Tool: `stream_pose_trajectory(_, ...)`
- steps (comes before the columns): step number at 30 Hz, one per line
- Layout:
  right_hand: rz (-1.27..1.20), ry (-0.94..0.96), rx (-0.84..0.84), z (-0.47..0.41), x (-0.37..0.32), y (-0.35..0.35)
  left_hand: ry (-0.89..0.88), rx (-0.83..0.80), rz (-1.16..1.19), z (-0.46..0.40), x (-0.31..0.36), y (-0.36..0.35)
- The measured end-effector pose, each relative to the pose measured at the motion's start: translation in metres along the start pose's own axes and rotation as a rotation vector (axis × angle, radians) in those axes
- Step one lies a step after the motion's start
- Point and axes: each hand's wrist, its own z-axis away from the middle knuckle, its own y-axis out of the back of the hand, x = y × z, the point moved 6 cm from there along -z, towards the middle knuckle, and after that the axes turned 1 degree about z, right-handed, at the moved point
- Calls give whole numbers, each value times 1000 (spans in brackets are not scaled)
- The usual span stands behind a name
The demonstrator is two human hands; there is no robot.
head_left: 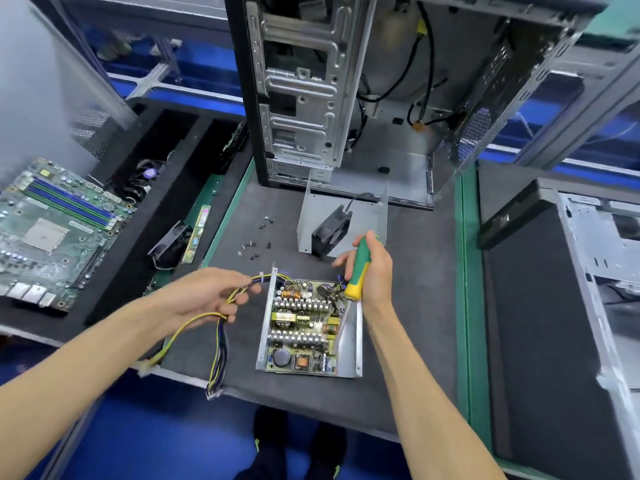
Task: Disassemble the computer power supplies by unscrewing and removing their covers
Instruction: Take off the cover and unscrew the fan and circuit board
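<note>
Left hand (pixel 207 294) curls loosely around a bundle of yellow, black and purple cables (pixel 221 327), fingers partly bent with the wires running through the palm and hanging over the front edge of the worktop (pixel 415 306). The cables lead into the left side of the power supply (pixel 304 327), which lies near the front of the dark mat with its cover off, so the circuit board with coils, capacitors and heat sinks shows from above. Right hand (pixel 372 268) is closed around the handle of a green and yellow screwdriver (pixel 358 268), held just above the far right corner of the power supply; its tip is hidden. Beyond that hand, the removed cover (pixel 318 216), a bent grey metal sheet, rests on the worktop with a black fan (pixel 330 232) leaning against it. Loose screws (pixel 256 242) are scattered left of the cover. An open computer case (pixel 346 91) stands at the back, and a motherboard (pixel 52 230) lies far left.
</note>
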Motion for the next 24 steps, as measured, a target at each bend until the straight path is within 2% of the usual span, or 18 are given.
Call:
stream_pose_trajectory(2, -6, -30, -16, -1, 3, -1, 7, 58, 96, 0, 8, -8)
stream_pose_trajectory(5, -27, -54, -42, -4, 2, -1, 102, -8, 486, 3, 16, -25)
stream_pose_trajectory(7, -71, -75, -53, -5, 2, 0, 124, -16, 457, 6, 19, -25)
stream_pose_trajectory(9, -37, -66, -53, -3, 2, 3, 97, 50, 117, 5, 31, -19)
stream_pose_trajectory(12, 64, -39, -52, 3, 1, 6, -56, 222, -417, -3, 77, -18)
stream_pose_trajectory(17, 248, -14, 86, 12, 1, 12, -301, 367, -1217, -1, 130, -89)
stream_pose_trajectory(21, 205, 29, 265, 18, -1, 23, -549, 463, -1560, 30, 94, -123)
stream_pose_trajectory(24, 191, 30, 335, 20, -1, 26, -518, 456, -1652, 40, 47, -99)
